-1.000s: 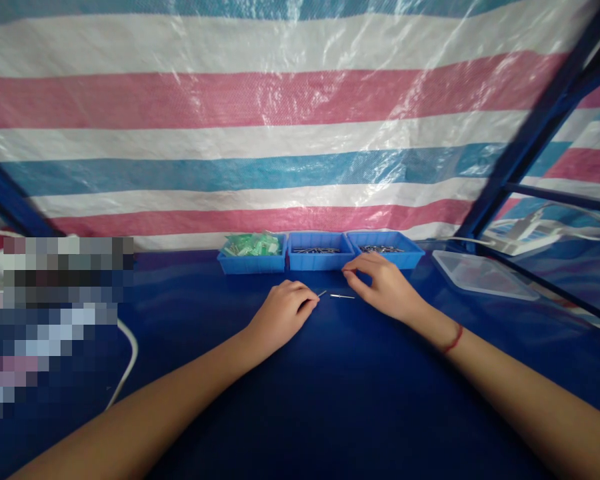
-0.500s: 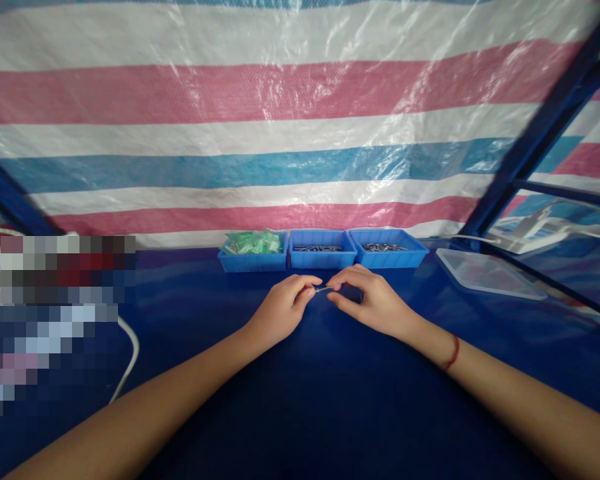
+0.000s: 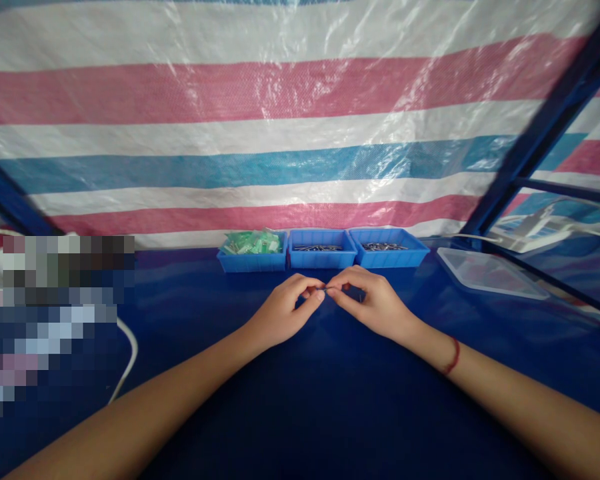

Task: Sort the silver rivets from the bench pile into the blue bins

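Between my fingertips, above the blue table [image 3: 300,413], is a small thin metal piece [image 3: 326,289], mostly hidden. My left hand [image 3: 286,310] pinches its left end with thumb and forefinger. My right hand [image 3: 375,300] closes its fingertips on the other end, almost touching the left ones. Behind the hands three blue bins stand side by side. Green and clear plastic packets fill the left bin [image 3: 253,265]. Thin metal parts lie in the middle bin [image 3: 323,260], and small metal parts in the right bin [image 3: 395,259].
A clear plastic lid [image 3: 493,272] lies at the right, near a white device with cables [image 3: 535,230]. A white cable [image 3: 133,347] curves at the left beside a blurred area. Blue frame posts and a striped sheet [image 3: 280,167] stand behind.
The fingertips of both hands have come closer together, so less of the thin piece shows. My left thumb has moved right and now presses near the right fingertips.
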Demonstrator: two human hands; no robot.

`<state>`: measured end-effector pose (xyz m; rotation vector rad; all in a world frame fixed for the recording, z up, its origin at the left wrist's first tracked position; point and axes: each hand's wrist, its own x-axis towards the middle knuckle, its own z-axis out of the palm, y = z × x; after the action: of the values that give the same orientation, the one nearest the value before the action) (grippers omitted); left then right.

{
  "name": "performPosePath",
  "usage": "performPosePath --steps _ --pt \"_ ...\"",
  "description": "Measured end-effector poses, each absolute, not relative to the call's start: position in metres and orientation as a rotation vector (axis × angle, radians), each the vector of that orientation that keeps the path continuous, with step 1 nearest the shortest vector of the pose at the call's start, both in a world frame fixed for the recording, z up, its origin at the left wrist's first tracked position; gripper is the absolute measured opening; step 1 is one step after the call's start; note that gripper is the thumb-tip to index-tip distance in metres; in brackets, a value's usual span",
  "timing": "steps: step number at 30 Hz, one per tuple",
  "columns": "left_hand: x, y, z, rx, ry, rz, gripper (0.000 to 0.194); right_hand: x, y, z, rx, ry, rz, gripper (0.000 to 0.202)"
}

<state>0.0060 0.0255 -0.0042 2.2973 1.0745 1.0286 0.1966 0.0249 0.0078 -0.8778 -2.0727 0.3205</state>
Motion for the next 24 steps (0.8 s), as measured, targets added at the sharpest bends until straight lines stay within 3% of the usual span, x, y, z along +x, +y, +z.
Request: performPosePath --steps 19,24 --pt "0.006 0.020 0.001 2.352 1.076 1.141 0.011 0.196 0.026 0.010 -0.797 -2.241 0.262 0.013" --pt "0.005 0.019 -0.002 2.400 1.106 0.985 0.030 0.211 0.043 0.010 -1.086 -1.859 0.370 0.023"
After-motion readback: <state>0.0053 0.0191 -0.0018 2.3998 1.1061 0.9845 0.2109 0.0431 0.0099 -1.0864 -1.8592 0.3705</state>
